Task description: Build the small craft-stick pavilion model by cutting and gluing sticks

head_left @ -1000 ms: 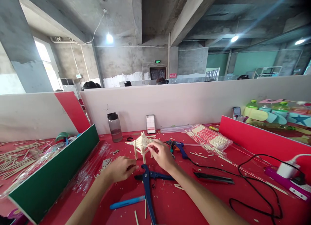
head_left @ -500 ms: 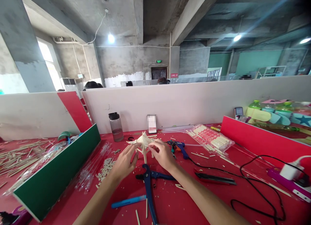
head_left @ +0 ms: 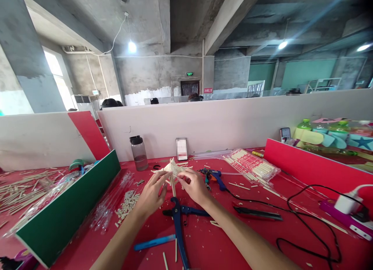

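Note:
A small model with a peaked roof of pale wooden sticks (head_left: 173, 167) stands on the red table in front of me, on a stick post. At the roof's left edge are the fingertips of my left hand (head_left: 152, 192), loosely curved, with the thumb hanging apart below them. My right hand (head_left: 194, 184) pinches at the roof's lower right edge, thumb and forefinger together; any small piece between them is hidden. Just below the model lies a blue pipe cutter (head_left: 177, 219) with its handles spread. A blue glue gun (head_left: 217, 176) rests right of my right hand.
Cut stick pieces (head_left: 128, 202) lie left of my left forearm, beside a green divider (head_left: 75, 204). A water bottle (head_left: 139, 153) and phone (head_left: 182, 148) stand behind. To the right are a black utility knife (head_left: 258, 213), bundled sticks (head_left: 253, 165) and a looping black cable (head_left: 309, 239).
The left fingers have shifted slightly at the roof's edge. My right hand keeps its pinch in nearly the same place, and the view has moved a little.

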Demonstrator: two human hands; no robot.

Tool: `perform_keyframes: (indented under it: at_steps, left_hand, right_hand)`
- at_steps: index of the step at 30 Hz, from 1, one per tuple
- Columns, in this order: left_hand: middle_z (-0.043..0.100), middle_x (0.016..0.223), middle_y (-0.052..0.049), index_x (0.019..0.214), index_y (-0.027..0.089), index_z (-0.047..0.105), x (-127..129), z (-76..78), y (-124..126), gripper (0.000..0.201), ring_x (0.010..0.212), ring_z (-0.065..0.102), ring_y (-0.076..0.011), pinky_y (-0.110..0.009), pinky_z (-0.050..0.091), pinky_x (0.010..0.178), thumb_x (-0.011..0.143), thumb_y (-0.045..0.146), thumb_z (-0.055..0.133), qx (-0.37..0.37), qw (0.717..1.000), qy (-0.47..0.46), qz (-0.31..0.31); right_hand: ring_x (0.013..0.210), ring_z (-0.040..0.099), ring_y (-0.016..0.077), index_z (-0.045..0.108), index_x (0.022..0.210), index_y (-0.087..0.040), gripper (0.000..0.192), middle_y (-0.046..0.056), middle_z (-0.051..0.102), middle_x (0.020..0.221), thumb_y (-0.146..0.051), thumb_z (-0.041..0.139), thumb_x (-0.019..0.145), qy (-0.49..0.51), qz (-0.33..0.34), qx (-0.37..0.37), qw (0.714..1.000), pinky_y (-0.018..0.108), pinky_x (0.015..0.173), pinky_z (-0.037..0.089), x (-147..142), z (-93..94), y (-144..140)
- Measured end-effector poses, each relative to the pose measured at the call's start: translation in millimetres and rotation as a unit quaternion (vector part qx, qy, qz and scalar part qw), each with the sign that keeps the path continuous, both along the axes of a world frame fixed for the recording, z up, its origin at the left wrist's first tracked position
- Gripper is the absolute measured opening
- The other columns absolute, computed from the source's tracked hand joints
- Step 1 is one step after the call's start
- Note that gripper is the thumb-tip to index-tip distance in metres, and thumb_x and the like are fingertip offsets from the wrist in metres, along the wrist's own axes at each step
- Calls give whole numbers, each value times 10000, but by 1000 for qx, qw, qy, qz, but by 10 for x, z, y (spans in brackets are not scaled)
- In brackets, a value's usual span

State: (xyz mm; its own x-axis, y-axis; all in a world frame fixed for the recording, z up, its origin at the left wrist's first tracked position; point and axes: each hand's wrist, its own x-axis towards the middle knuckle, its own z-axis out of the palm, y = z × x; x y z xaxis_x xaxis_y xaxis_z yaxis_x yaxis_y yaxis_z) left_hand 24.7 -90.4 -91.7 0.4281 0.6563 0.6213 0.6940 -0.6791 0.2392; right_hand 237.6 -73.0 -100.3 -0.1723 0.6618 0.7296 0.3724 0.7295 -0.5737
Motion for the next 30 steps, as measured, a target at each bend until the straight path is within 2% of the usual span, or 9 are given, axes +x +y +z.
perform_keyframes:
  at_steps: [8, 16, 23, 30]
  left_hand:
    - [560, 1347, -114, 1397, 262, 562, -5, -19, 22, 471, 1259, 561, -255, -383, 484, 1070, 960, 141, 435, 19, 1000, 24, -8]
    - [555, 1319, -93, 1414, 300, 554, -2, -32, 53, 547, 1226, 575, -242, -387, 510, 1037, 923, 82, 449, 59, 998, 38, -4]
    - [552, 1333, -88, 1416, 301, 551, -7, -5, 40, 561, 1212, 580, -238, -391, 513, 1024, 922, 64, 429, 63, 996, 62, 6]
    - [569, 1325, -95, 1394, 279, 574, -4, 20, 25, 550, 1196, 598, -244, -383, 526, 1009, 909, 59, 436, 79, 995, 64, 6]
  right_hand:
    - [805, 655, 202, 715, 903, -210, 98, 46, 678, 849, -214, 626, 943, 1, 1, 3, 1000, 309, 776, 524, -9, -41, 19]
    - [801, 656, 192, 713, 916, -211, 104, 34, 676, 849, -206, 613, 946, 1, 5, 2, 1000, 290, 760, 523, -16, -62, 38]
    - [881, 661, 202, 676, 942, -206, 74, 41, 697, 926, -184, 609, 919, -21, 0, -2, 1000, 303, 841, 511, 5, -21, -31]
    - [800, 636, 193, 622, 866, -203, 159, 42, 672, 863, -143, 481, 907, -18, -43, 20, 999, 281, 750, 483, 234, 88, -79]
